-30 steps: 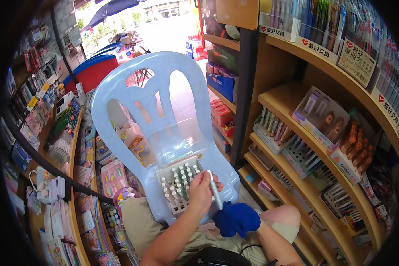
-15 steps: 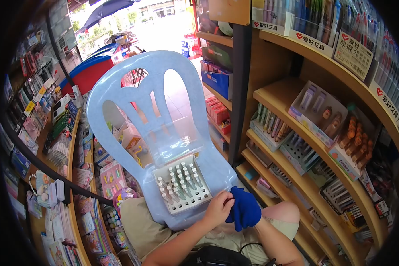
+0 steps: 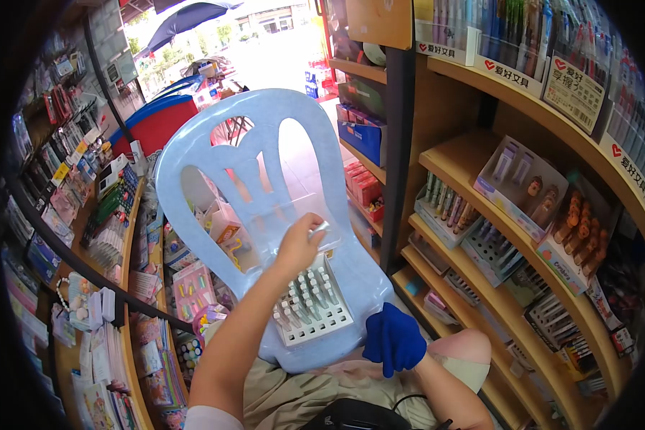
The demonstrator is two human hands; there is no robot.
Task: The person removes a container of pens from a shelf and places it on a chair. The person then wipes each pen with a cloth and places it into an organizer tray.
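Observation:
On the seat of the light blue plastic chair (image 3: 183, 193) rests a white box (image 3: 315, 328) with square holes. Several pale pens with white caps (image 3: 308, 290) stand in it at a slant. Behind them rises the box's clear plastic lid (image 3: 272, 226). My bare left hand (image 3: 301, 242) is at this lid with its fingers bent and closed against it; the fingertips are partly hidden by glare. My right hand (image 3: 395, 340), in a blue knitted glove, hangs over my knee near the chair's front right edge. Its fingers point down, slightly apart, with nothing visible in them.
Wooden shelves (image 3: 455, 154) with boxes of pens curve close along my right. Racks of stationery (image 3: 100, 358) stand close on my left. A black bag (image 3: 355, 416) lies at my lap. Beyond the chair is a bright doorway with a dark umbrella (image 3: 186, 27) outside.
My left hand has left the blue glove and reached forward over the pen box to the clear lid. The right hand stays near my knee. The view has shifted slightly.

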